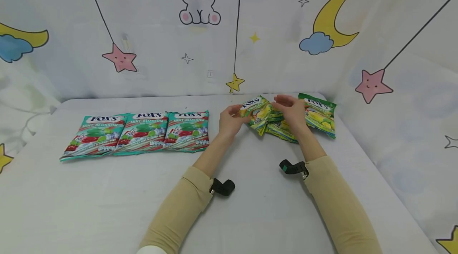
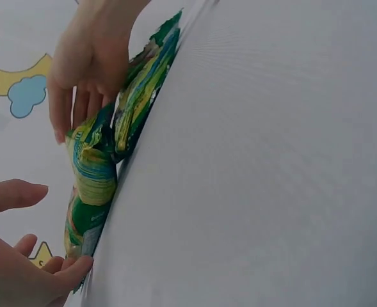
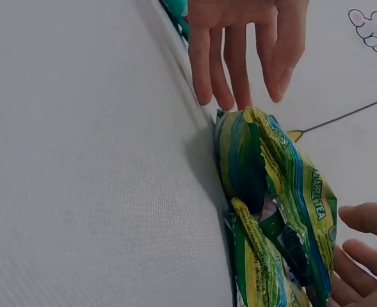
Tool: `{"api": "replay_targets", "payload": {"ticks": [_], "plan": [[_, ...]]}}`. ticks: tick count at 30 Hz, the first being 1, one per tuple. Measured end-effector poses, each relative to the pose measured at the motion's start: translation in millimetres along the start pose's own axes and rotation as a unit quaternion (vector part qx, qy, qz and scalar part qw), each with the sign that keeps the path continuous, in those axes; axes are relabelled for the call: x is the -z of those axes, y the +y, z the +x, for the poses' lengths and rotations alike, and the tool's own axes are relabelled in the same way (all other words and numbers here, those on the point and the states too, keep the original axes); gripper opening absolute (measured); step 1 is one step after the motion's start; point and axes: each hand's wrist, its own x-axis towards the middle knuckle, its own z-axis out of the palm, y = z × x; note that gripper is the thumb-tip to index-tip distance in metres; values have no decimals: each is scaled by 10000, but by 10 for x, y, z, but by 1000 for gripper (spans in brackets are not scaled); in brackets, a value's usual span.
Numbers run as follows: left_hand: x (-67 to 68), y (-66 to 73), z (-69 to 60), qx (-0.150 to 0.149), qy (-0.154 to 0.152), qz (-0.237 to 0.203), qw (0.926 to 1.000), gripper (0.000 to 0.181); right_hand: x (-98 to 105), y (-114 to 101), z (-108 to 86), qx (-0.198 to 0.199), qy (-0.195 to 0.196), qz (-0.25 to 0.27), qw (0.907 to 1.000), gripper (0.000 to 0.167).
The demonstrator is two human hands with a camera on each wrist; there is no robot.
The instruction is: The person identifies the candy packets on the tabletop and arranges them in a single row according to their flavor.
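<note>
A yellow-green FOX'S bag (image 1: 256, 114) leans tilted over other green-yellow bags (image 1: 280, 130). At its left edge is my left hand (image 1: 230, 121), its fingertips touching the bag's end (image 2: 89, 192) in the left wrist view. My right hand (image 1: 294, 114) is at the right of the tilted bag, over the lower bags, with loosely extended fingers; whether it touches them is unclear. In the right wrist view the left hand (image 3: 246, 38) has straight fingers at the far end of the crumpled bags (image 3: 303, 211), and the right hand (image 3: 367, 256) is beside them.
Another yellow-green FOX'S bag (image 1: 320, 117) lies flat to the right of the right hand. On the left, three teal Mint Blossom bags (image 1: 94, 134) lie in a slightly overlapping row. A white table (image 1: 107, 206) meets a patterned curtain (image 1: 154, 47) at its back edge.
</note>
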Motion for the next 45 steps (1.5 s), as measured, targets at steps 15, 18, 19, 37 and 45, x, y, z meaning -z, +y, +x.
{"api": "replay_targets", "payload": {"ticks": [15,18,19,37,45], "plan": [[-5,-75,3,169,-15,91,9998,63,3,80,29,-222,-205,-392,9988,52],[-17,-86,6,261,-105,64,9996,67,2,67,18,-268,-246,-384,9986,53],[-23,-88,5,281,-160,61,9995,68,1,61,17,-294,-244,-374,9986,52],[-58,-108,-1,198,-394,26,9990,73,-16,-19,-20,-496,-619,-322,9963,56],[-49,-100,-11,227,-478,-119,9985,73,-16,-5,-14,-534,-833,-377,9944,54]]}}
